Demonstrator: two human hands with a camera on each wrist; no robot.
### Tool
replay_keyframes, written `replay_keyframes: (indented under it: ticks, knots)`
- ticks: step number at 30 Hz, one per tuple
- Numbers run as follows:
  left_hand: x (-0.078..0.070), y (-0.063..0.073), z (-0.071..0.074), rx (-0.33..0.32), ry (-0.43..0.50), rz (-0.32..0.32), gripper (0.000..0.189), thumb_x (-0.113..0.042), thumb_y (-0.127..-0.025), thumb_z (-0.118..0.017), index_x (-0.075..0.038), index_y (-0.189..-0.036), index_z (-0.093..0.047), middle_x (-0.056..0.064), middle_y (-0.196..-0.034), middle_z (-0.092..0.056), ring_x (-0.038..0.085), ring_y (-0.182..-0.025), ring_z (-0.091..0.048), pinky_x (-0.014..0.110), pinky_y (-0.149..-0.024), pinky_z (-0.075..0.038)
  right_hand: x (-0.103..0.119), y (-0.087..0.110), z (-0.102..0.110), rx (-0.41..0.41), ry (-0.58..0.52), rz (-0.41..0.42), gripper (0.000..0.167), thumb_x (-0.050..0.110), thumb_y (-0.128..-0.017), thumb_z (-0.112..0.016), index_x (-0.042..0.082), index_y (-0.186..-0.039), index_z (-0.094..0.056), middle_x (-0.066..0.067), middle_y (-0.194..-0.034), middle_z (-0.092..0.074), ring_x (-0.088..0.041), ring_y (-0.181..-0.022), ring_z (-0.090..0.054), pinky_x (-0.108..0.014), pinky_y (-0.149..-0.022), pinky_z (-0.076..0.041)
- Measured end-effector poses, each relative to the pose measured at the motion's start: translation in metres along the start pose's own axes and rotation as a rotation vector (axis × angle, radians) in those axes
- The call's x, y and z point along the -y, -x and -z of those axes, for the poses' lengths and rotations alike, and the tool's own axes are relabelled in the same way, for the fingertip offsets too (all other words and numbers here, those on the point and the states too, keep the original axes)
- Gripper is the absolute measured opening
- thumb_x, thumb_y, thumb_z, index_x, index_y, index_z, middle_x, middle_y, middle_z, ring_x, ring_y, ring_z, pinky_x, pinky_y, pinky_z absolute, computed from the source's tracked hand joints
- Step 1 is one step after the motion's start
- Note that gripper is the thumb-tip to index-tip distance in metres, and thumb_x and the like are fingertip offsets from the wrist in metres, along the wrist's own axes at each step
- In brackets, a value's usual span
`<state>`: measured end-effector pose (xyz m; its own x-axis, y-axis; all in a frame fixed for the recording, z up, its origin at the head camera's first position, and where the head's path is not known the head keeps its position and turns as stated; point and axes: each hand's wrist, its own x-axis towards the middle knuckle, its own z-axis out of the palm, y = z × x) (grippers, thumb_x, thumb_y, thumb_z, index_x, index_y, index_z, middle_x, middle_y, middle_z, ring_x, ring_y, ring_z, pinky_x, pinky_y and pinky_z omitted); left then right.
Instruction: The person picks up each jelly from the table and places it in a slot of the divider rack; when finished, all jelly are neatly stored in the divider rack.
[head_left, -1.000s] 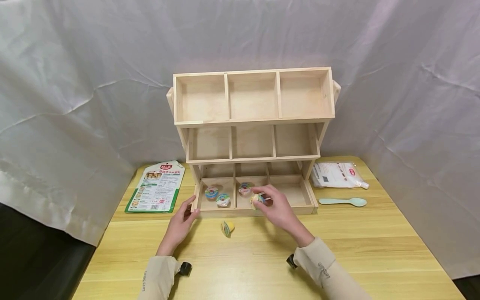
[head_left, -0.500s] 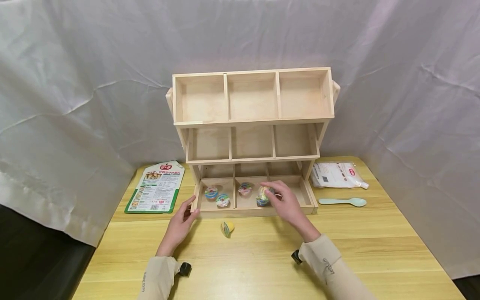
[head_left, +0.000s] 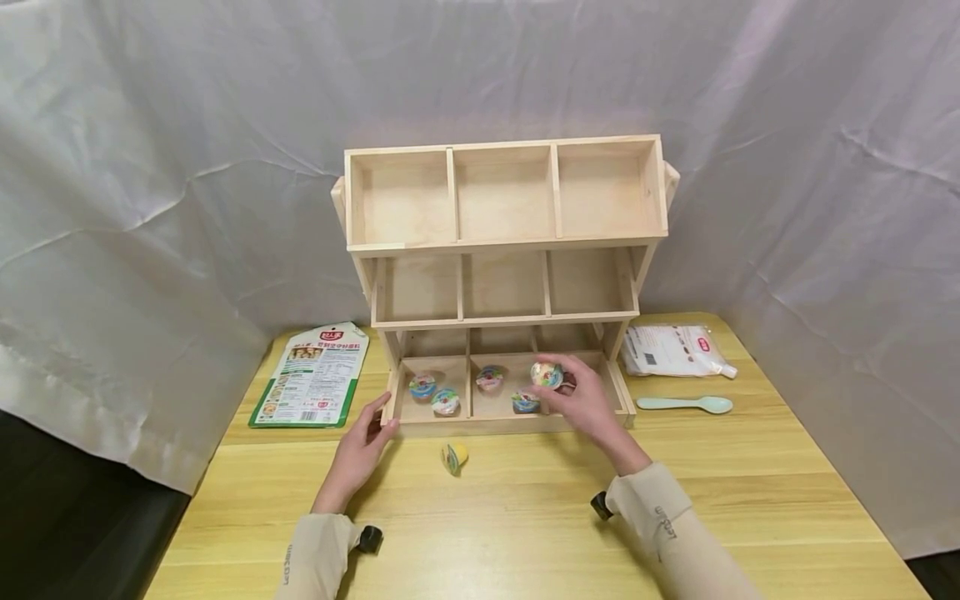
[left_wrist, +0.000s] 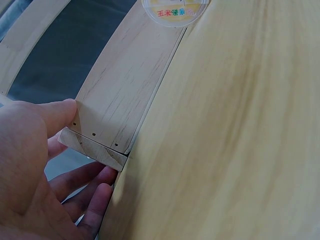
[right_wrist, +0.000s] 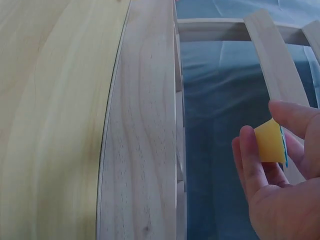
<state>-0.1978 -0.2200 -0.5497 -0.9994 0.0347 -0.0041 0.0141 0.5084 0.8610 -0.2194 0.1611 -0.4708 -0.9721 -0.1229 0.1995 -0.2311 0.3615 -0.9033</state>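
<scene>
In the head view, my right hand (head_left: 588,404) pinches a yellow jelly cup (head_left: 546,375) above the bottom tier, close to the divider between the middle and right compartments. Its yellow body (right_wrist: 269,141) shows between thumb and fingers in the right wrist view. My left hand (head_left: 362,454) grips the front left corner of the wooden tiered shelf (head_left: 480,426), thumb at the front board, fingers at the side. Two jelly cups (head_left: 446,402) lie in the bottom left compartment. A pinkish jelly cup (head_left: 490,378) and a blue jelly cup (head_left: 526,402) lie in the middle one.
Another yellow jelly cup (head_left: 454,457) lies tipped on the table before the shelf. A green-and-white packet (head_left: 311,375) is left of the shelf. On the right are a clear-and-white pouch (head_left: 675,350) and a pale green spoon (head_left: 686,404). Grey cloth (head_left: 480,67) hangs behind.
My right hand has lifted the yellow jelly cup and moved it right, uncovering the blue jelly cup in the middle compartment. My left hand stays at the shelf corner.
</scene>
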Motion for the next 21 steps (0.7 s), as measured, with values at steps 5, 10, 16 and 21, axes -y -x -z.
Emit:
replay_keyframes:
  ticks: [5, 10, 16, 21]
  knots:
    - [0.000, 0.000, 0.000, -0.002, -0.004, 0.002, 0.056, -0.038, -0.107, -0.059, -0.031, -0.159, -0.039, 0.024, -0.149, -0.054, 0.038, -0.134, -0.057, 0.054, -0.115, -0.046, -0.006, -0.006, 0.007, -0.042, 0.100, -0.030, 0.047, 0.016, -0.093, -0.080, 0.014, -0.137, -0.065, -0.016, -0.118, -0.066, -0.015, -0.088, -0.063, -0.017, -0.068, -0.055]
    - [0.001, 0.000, 0.001, -0.004, -0.004, 0.002, 0.056, -0.037, -0.106, -0.059, -0.032, -0.159, -0.040, 0.024, -0.148, -0.055, 0.038, -0.134, -0.057, 0.054, -0.114, -0.046, -0.019, -0.016, 0.012, -0.069, 0.144, -0.054, 0.046, 0.023, -0.094, -0.079, 0.012, -0.137, -0.065, -0.014, -0.101, -0.067, -0.014, -0.075, -0.055, -0.019, -0.060, -0.049]
    - [0.001, 0.000, 0.000, -0.003, -0.003, -0.001, 0.056, -0.036, -0.106, -0.059, -0.031, -0.159, -0.040, 0.023, -0.148, -0.055, 0.037, -0.134, -0.057, 0.054, -0.115, -0.046, -0.038, -0.028, 0.014, -0.083, 0.211, -0.075, 0.047, 0.023, -0.093, -0.080, 0.007, -0.135, -0.066, -0.014, -0.101, -0.069, -0.020, -0.079, -0.060, -0.025, -0.065, -0.052]
    - [0.001, 0.000, 0.000, -0.003, 0.001, -0.003, 0.057, -0.038, -0.106, -0.060, -0.031, -0.158, -0.040, 0.023, -0.147, -0.055, 0.037, -0.134, -0.056, 0.054, -0.115, -0.046, -0.052, -0.035, 0.014, -0.065, 0.302, -0.070, 0.046, 0.020, -0.091, -0.081, 0.007, -0.133, -0.067, -0.015, -0.110, -0.072, -0.020, -0.077, -0.062, -0.029, -0.067, -0.053]
